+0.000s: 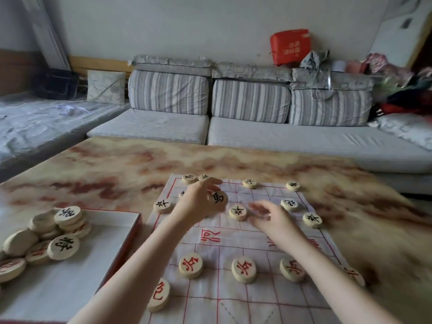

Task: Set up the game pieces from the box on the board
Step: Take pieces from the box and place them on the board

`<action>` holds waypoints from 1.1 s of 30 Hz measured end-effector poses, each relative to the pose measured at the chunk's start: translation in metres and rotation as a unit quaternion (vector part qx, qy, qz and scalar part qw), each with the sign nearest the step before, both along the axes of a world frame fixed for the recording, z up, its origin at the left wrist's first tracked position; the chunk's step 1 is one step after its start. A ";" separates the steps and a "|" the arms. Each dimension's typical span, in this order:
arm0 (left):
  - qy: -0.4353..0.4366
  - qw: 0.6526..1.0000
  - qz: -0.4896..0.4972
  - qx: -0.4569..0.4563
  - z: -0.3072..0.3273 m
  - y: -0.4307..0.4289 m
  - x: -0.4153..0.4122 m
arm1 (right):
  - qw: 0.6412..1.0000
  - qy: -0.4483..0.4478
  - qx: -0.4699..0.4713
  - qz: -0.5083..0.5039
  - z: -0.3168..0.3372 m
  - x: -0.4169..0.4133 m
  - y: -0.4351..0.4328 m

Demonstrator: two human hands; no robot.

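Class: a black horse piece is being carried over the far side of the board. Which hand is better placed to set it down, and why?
The left hand. It already has the black horse piece in its grip above the board; the right hand is blurred beside another black piece and shows no piece of its own.

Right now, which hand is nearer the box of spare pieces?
Left. The left hand is over the board's far left part, just right of the box; the right hand is farther right, mid-board.

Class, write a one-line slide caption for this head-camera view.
Left hand holds a black-marked piece over the cloth xiangqi board; right hand reaches beside it; more pieces wait in the box.
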State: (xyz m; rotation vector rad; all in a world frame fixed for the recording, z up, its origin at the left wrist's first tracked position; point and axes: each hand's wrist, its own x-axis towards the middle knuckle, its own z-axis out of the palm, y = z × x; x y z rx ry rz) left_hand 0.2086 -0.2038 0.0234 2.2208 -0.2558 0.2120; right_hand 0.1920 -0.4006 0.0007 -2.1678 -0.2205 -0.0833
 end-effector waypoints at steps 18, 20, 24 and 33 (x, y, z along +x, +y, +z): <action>0.012 0.999 0.019 0.049 -0.050 -0.195 0.183 | 0.993 -0.055 0.047 -0.088 -0.013 0.055 -0.157; 0.012 0.998 0.026 0.061 -0.054 -0.201 0.190 | 0.994 -0.054 0.052 -0.083 -0.015 0.055 -0.158; 0.018 0.995 0.042 0.089 -0.062 -0.206 0.197 | 0.994 -0.059 0.055 -0.073 -0.015 0.055 -0.158; 0.005 0.996 0.047 0.074 -0.060 -0.198 0.188 | 0.994 -0.063 0.056 -0.072 -0.015 0.051 -0.152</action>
